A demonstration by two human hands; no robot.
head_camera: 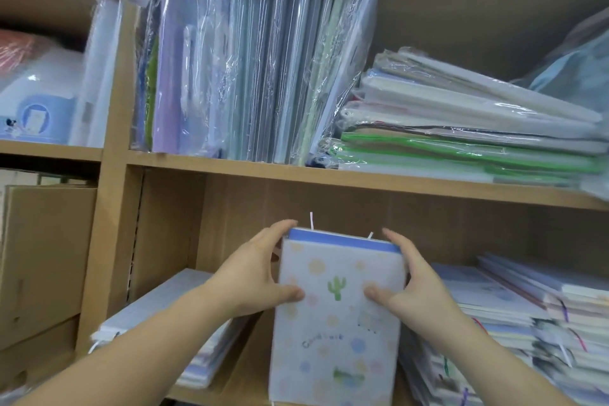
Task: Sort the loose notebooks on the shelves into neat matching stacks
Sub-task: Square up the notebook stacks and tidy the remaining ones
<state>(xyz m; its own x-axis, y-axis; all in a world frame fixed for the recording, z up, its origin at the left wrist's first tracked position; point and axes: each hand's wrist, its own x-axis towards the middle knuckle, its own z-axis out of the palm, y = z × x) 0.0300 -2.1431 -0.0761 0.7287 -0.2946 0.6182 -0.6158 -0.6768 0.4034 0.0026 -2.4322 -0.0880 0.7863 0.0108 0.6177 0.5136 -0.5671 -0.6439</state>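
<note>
Both hands are on it: left hand (pixel 253 273) and right hand (pixel 418 287) grip the cactus notebook (pixel 339 330) by its 2 sides, thumbs on the pastel-dotted cover, fingers curled round the edges, with a blue-edged notebook (pixel 342 237) pressed right behind it. The pair is held upright in the lower shelf (pixel 204 394) gap, between the left stack (pixel 158 313) and the taller right stack (pixel 514 316). Above, wrapped notebooks (pixel 250 76) stand beside a slanting flat pile (pixel 461 128).

You get bright, even light; glare streaks the plastic sleeves (pixel 263 76), shelves (pixel 329 171) bow at edges, and everything looks slightly soft.
</note>
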